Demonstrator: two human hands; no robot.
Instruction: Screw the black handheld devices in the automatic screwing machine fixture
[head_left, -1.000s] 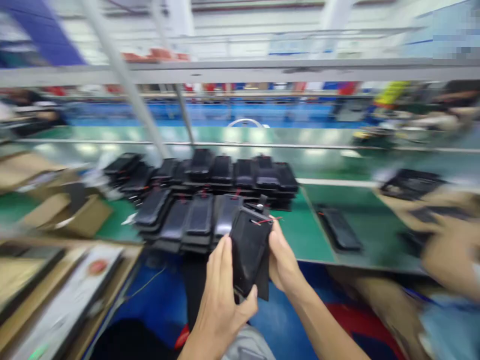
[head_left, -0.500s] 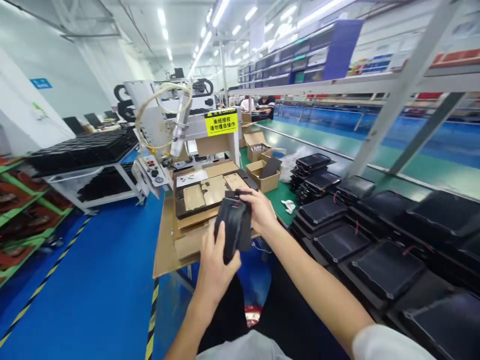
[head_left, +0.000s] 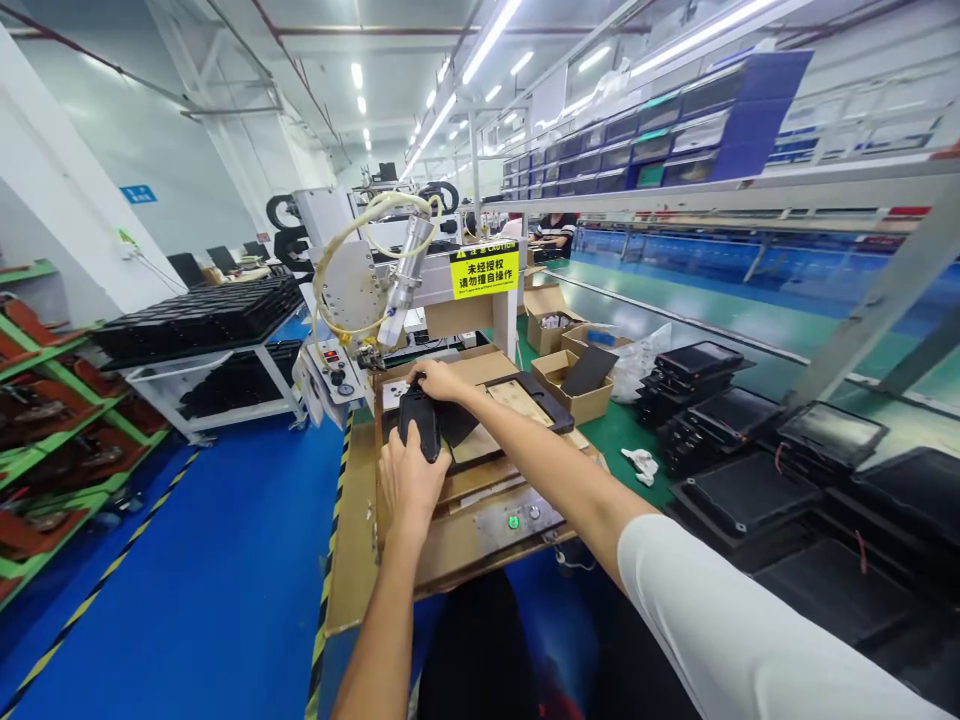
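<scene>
The one view comes from a camera worn on the person's head, facing forward and down over the forearms. The left hand (head_left: 412, 485) and right hand (head_left: 442, 380) sit near it, low and central in the wide frame, with the surface (head_left: 352, 520) just beyond and a dispensing machine (head_left: 352, 290) farther ahead.

white short sleeve (head_left: 720, 625), bare hands (head_left: 414, 488)

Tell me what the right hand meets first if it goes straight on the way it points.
Past the black rounded case under its fingers, the right hand likely meets the white-tipped metal dispensing syringe first, though depth here is unclear.
</scene>
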